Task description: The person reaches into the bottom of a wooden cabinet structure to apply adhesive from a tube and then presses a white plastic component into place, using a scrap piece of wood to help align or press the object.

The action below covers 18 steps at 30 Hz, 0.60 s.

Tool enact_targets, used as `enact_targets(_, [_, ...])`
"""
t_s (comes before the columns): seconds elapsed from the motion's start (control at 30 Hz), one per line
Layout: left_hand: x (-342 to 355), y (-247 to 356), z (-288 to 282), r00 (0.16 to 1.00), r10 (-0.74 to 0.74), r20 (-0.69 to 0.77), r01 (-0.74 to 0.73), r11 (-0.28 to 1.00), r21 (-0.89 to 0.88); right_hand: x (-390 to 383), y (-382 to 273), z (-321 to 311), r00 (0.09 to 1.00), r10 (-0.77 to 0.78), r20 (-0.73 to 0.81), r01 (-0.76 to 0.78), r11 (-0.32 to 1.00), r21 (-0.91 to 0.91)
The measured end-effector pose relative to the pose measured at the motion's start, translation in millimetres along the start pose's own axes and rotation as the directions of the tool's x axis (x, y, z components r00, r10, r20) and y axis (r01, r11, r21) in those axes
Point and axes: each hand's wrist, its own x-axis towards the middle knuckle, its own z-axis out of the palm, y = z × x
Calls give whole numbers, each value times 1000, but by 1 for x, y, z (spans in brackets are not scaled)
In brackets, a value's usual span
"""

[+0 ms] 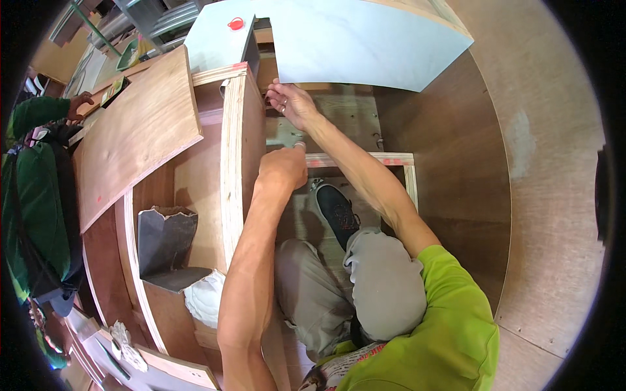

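Note:
My right hand (291,104) reaches to the near edge of a pale bluish-white panel (365,45). Its fingers are curled together, and whatever they may pinch is too small to tell. Just below it, my left hand (283,167) is closed beside the wooden upright (254,143) of a plywood cabinet frame. The thumb points toward the right hand; the other fingers are mostly hidden, as is anything inside them. Right of the left hand runs a plywood crosspiece (358,159) with red marks. A small metal fitting (377,139) shows behind it.
A plywood sheet (140,137) leans across the frame at left. Torn dark sheet material (166,241) and a crumpled white bundle (205,298) lie in a compartment. A co-worker in green sleeves (39,189) is at far left. A tall wooden side panel (450,169) stands right.

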Motion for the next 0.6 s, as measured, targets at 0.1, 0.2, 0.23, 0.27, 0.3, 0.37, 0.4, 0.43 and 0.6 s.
enact_targets(0.1, [-1,-1,1,1000,7,-20,-6,1000,15,1,0,1,999,25,26,-27,997,78])
enact_targets(0.2, [1,-1,3,999,25,-36,-24,999,26,4,-1,-1,997,49,65,-58,986,155])
enact_targets(0.23, [1,-1,3,999,29,-35,-28,999,30,5,-2,0,994,61,89,-76,981,177])
enact_targets(0.27, [1,-1,3,999,24,-37,-23,999,28,5,-2,0,991,73,113,-95,975,199])
enact_targets(0.3, [1,-1,4,999,19,-39,-18,1000,26,5,-1,0,991,74,111,-95,974,205])
enact_targets(0.37, [0,0,2,999,6,-33,-6,1000,20,4,1,2,991,77,108,-99,971,216])
enact_targets(0.4, [-1,0,1,1000,-1,-24,1,1000,16,4,1,3,992,73,101,-92,974,207])
enact_targets(0.43, [-1,1,1,1000,-6,-14,6,1000,12,4,2,2,993,68,92,-85,976,198])
enact_targets(0.6, [-1,-3,5,997,43,-66,-41,999,29,10,6,-12,990,44,131,-57,994,96])
